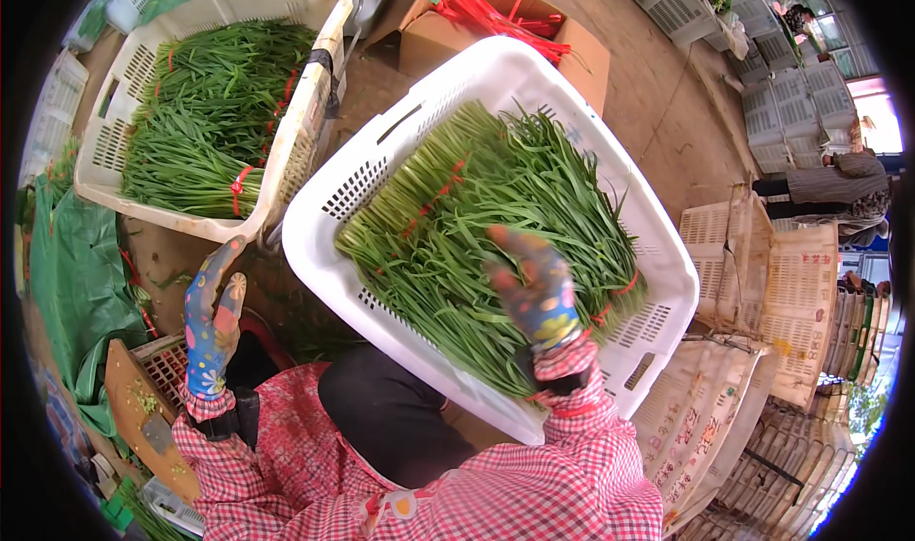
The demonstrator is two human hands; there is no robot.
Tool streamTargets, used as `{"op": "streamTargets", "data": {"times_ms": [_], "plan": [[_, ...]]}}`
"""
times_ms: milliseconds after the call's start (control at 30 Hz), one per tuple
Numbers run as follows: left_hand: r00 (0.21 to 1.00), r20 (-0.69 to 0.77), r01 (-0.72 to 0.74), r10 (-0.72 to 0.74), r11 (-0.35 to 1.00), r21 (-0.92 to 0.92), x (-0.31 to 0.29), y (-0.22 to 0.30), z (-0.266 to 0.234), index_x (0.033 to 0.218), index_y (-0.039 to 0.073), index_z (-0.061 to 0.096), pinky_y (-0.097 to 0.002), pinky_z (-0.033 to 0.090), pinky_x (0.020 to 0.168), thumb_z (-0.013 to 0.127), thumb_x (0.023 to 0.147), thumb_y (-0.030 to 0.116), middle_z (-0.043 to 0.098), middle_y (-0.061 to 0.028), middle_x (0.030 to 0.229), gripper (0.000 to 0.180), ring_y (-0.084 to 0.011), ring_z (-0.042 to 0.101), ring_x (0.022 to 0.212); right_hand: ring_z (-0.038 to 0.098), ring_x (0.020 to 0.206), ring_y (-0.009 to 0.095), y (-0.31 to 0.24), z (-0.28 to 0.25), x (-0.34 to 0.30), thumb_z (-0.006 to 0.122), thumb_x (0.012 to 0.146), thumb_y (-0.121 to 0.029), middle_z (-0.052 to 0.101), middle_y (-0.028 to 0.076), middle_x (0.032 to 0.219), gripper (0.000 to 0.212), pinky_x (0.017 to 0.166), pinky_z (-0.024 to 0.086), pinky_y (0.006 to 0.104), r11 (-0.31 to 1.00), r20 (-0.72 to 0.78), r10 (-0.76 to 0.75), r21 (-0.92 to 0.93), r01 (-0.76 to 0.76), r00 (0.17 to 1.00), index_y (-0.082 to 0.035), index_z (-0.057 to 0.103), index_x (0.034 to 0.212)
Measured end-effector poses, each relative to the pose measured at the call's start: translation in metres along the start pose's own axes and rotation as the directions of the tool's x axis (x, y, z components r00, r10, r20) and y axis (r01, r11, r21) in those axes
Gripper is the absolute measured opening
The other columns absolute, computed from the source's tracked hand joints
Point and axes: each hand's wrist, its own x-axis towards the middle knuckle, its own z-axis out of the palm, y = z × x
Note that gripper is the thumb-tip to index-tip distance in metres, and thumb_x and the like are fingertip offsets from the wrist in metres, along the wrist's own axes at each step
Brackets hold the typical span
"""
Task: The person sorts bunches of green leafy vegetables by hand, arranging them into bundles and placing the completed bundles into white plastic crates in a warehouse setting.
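Observation:
A white plastic basket (315, 183) stands tilted in front of me. Bundles of long green chives (457, 241), bound with red ties, fill it in rows. My right hand (538, 288), in a flowered glove, is over the leaves near the basket's right side. It is slightly blurred, its fingers are apart, and I see nothing held in it. My left hand (212, 326), gloved alike, is raised left of the basket with its fingers stretched out and nothing in them. Below its fingers I see a red crate (164, 365) and a wooden board (143, 427).
A second, off-white basket (181, 219) of tied chives stands at the upper left. Beyond my basket, a cardboard box (429, 40) holds red ties (505, 26). Green sheeting (76, 274) lies at the left. Stacked baskets (710, 417) line the right, and a person (839, 183) is farther off.

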Motion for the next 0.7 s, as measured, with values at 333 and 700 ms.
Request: {"op": "streamTargets", "data": {"times_ms": [333,700], "plan": [[1.0,-0.01,-0.029,0.029,0.999,0.019,0.004,-0.001,0.007,0.122,0.0,0.051,-0.0338,0.041,0.093,0.05,0.087,0.003,0.057,-0.0157,0.118,0.036,-0.0278,0.054,0.108,0.057,0.091,0.031,0.115,-0.048,0.051,0.067,0.072,-0.014,0.06,0.011,0.096,0.028,0.078,0.046,0.0416,0.876,-0.142,0.003,-0.476,-0.071,0.99,-0.014,0.062,0.099],[0.997,-0.071,-0.011,0.021,0.989,0.147,0.0,0.001,-0.002,0.117,0.003,0.056,-0.035,0.044,0.09,0.058,0.082,0.002,0.06,-0.0166,0.111,0.036,-0.0296,0.057,0.104,0.055,0.074,0.032,0.157,-0.018,0.064,0.057,0.075,-0.021,0.057,0.013,0.075,0.014,0.066,0.044,0.0412,0.88,0.003,0.026,-0.475,-0.021,1.0,-0.008,0.062,0.08]]}}
